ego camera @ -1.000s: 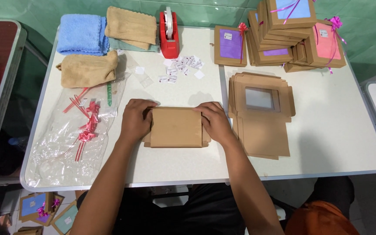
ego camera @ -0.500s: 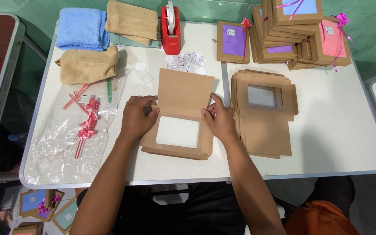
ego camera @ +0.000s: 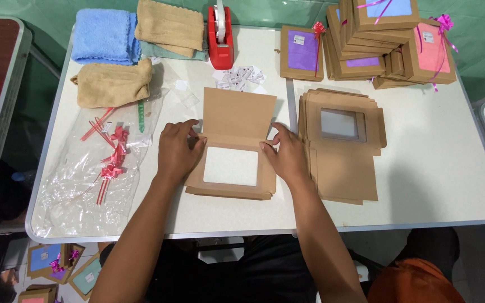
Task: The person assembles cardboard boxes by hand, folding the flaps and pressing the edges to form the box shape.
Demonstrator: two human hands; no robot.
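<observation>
Brown cardboard, folded into a flat window box with a clear rectangular pane, lies near the front middle of the white tabletop, its plain flap standing open on the far side. The left hand rests on the box's left edge, fingers curled narrow and pinching the corner where flap meets frame. The right hand presses on the right edge, fingers bent close together against the same fold line.

Just right of the box, touching the right hand's side, sits a stack of unfolded brown cardboard window blanks. To the left, a crumpled clear plastic bag spreads over the tabletop with red and pink ribbon bows lying on it.

Farther back, small white paper labels are scattered just beyond the open flap. A tan folded towel lies at the left, with a blue folded towel and another tan towel behind it. A red tape dispenser stands at the far middle. At the far right, finished brown boxes with purple, blue and pink contents are piled up, some tied with ribbon.
</observation>
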